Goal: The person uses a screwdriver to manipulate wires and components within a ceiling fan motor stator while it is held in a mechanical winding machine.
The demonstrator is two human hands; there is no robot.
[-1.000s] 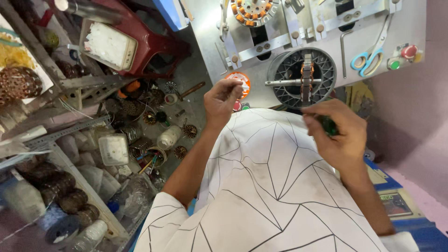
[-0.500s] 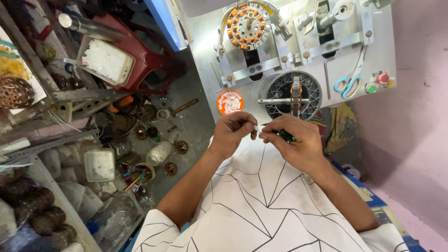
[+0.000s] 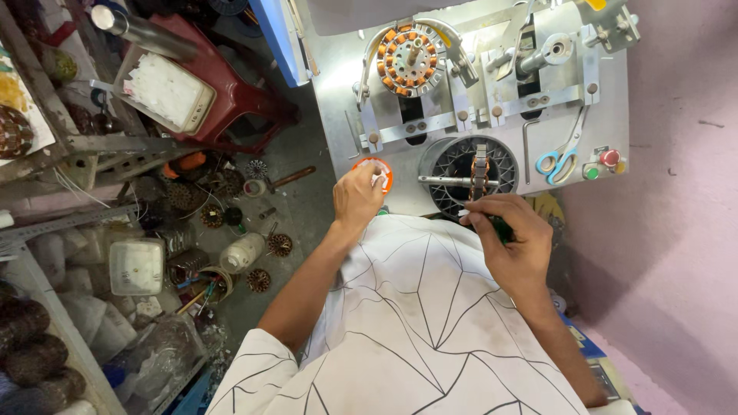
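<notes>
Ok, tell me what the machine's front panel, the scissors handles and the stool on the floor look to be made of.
Machine front panel: bare metal, probably aluminium or steel; dull silver sheen, bolted brackets.
Scissors: handles look like plastic, glossy light blue loops; blades look metal, thin and grey.
Stool: likely moulded plastic; uniform dark red, smooth rounded legs.
The left hand touches an orange-rimmed round part, seemingly plastic.

Blue-handled scissors (image 3: 559, 160) are hung on the metal panel; a red stool (image 3: 223, 100) and 1 white bottle (image 3: 241, 251) are seen left.

head cam | looks steeply down (from above) | close over winding machine (image 3: 477, 100)
</notes>
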